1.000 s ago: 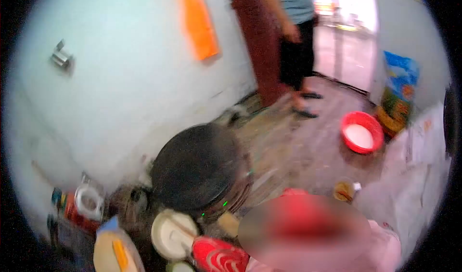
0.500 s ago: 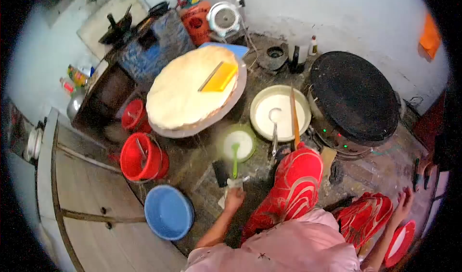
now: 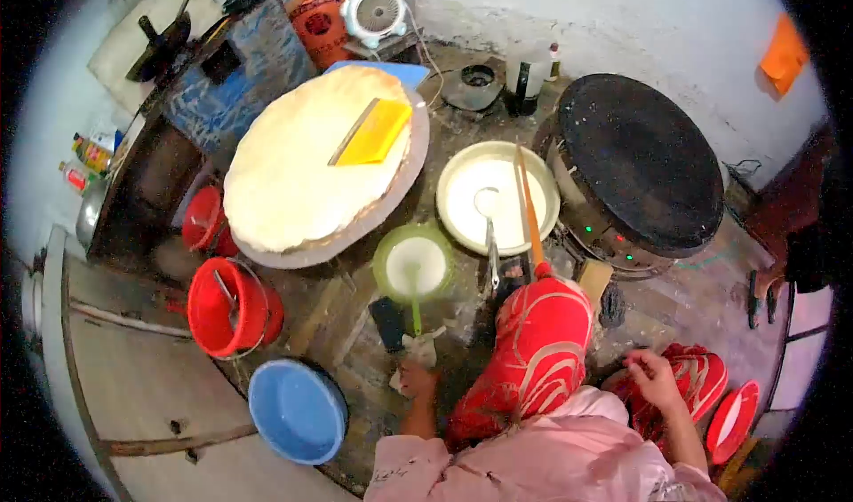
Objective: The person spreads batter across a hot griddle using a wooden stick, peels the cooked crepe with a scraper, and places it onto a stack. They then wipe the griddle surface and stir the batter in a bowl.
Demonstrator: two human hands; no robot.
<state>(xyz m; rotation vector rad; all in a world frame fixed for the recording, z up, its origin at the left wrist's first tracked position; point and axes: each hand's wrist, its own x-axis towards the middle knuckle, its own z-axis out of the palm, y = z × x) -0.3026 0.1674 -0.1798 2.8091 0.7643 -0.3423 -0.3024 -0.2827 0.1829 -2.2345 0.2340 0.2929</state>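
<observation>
My left hand (image 3: pixel 418 380) is low beside my left knee, its fingers closed at a crumpled pale cloth (image 3: pixel 423 351). Just beyond the cloth, a green-handled utensil (image 3: pixel 416 311) rests in a green bowl (image 3: pixel 391 262) of white liquid. A dark flat object (image 3: pixel 387 324) lies to the left of the cloth. Above my right thigh, my right hand (image 3: pixel 656 379) is raised with its fingers loosely bent and apart, holding nothing. Ahead of my knee, a large bowl (image 3: pixel 449 222) of white batter holds a metal ladle (image 3: pixel 492 258), with a long wooden stick (image 3: pixel 530 209) across it.
A round black griddle (image 3: pixel 640 160) stands front right. A stack of pale flatbreads (image 3: pixel 306 164) with a yellow scraper (image 3: pixel 378 133) on top is at front left. Red buckets (image 3: pixel 267 311) and a blue basin (image 3: pixel 298 413) line the left; a red-rimmed dish (image 3: pixel 751 404) is at right.
My right hand has come inward from the far right to above my thigh. My left hand has drawn slightly back toward me at the cloth. The view has shifted.
</observation>
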